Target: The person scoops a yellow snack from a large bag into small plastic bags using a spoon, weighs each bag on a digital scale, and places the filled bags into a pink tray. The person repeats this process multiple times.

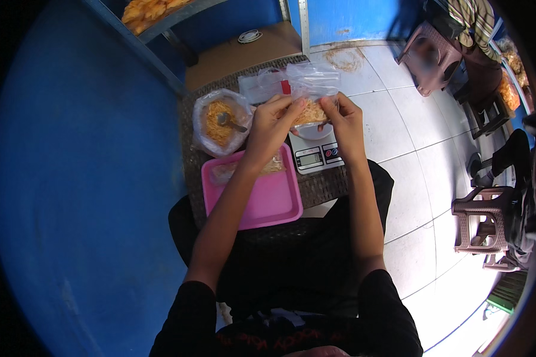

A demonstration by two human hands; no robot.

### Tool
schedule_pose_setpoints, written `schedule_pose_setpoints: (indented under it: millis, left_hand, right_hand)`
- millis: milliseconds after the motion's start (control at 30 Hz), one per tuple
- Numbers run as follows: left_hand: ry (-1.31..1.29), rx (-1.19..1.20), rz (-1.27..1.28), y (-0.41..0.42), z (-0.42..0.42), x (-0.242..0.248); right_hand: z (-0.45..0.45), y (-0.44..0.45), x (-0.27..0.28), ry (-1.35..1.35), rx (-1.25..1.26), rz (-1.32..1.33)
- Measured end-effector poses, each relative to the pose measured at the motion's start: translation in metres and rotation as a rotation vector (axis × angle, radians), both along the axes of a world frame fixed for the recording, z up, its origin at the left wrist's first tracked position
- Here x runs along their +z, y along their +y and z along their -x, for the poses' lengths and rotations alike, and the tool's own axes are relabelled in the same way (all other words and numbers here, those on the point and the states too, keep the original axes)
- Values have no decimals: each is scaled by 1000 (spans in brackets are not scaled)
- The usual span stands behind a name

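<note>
Between my left hand (274,125) and my right hand (347,122) is a clear plastic bag of dry noodle-like snack (311,111), gripped at both sides. It hangs above a digital kitchen scale (312,156) with a pale round dish (313,132) on it. Left of my left hand stands a larger plastic bag (201,120) of the same snack, with a metal spoon (225,119) resting in it. A pink plastic tray (272,201) sits under my left forearm; a filled clear bag (274,164) lies in it, partly hidden by the arm.
Empty clear plastic bags (259,87) lie at the far edge of the dark woven table (326,187). A coiled white cable (250,36) rests on a brown board. Brown plastic stools (480,209) stand at right, beside a person's leg (511,154). A blue wall (85,178) borders my left.
</note>
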State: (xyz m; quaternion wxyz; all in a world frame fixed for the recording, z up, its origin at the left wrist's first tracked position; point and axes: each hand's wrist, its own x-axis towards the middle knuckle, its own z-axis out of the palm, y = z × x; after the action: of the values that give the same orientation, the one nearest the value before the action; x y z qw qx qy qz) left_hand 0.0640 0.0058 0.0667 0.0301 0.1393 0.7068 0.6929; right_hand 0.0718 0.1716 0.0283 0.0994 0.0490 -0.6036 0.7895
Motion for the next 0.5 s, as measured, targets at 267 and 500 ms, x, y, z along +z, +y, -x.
schedule_pose_setpoints:
  millis: [267,500]
  left_hand:
    - [124,107,113,19,28,-36]
    - [66,239,294,17,36,-53]
  right_hand:
    - [22,19,-24,82,-198,-211]
    - [28,27,-42,34,-211,-502]
